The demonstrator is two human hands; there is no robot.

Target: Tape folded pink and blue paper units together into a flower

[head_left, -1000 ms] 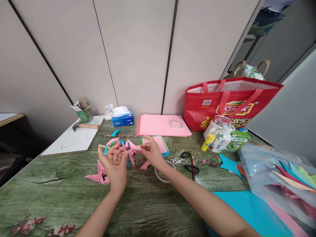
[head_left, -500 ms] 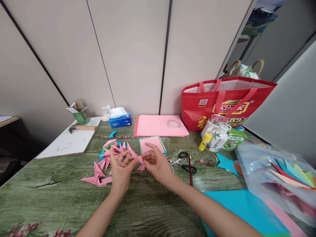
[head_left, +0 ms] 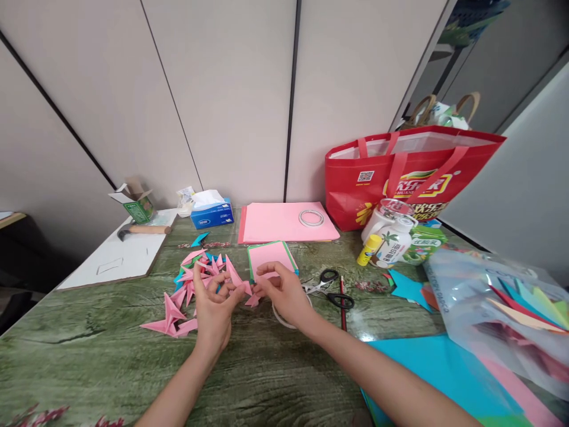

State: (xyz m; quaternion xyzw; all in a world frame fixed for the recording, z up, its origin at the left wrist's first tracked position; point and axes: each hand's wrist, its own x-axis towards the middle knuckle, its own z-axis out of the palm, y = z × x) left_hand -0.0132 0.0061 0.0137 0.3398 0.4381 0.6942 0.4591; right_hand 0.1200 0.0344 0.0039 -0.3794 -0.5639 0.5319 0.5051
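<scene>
My left hand point(head_left: 214, 308) pinches a pink folded paper piece point(head_left: 235, 276) between thumb and fingers, one point of it sticking up. Close at its right end, my right hand point(head_left: 284, 293) has thumb and fingertips drawn together on the paper's lower right part; the fingers partly hide the contact. Behind and left of my left hand lies a heap of pink and blue folded paper pieces point(head_left: 189, 290). A pink star-like piece point(head_left: 171, 317) rests in front of the heap. Beyond my right hand is a stack of square paper point(head_left: 271, 255). A white ring point(head_left: 284, 323) lies partly under my right wrist.
Scissors point(head_left: 329, 287) and a pencil point(head_left: 343, 311) lie right of my hands. Farther right are a glue stick point(head_left: 368, 250), a white bottle point(head_left: 393, 243), a red bag point(head_left: 351, 190) and blue sheets point(head_left: 400, 367). A hammer point(head_left: 144, 229) and tissue box point(head_left: 213, 214) stand back left.
My right hand's fingers have curled in closer together beside the pink paper. My left hand keeps its hold. The whole view has shifted slightly.
</scene>
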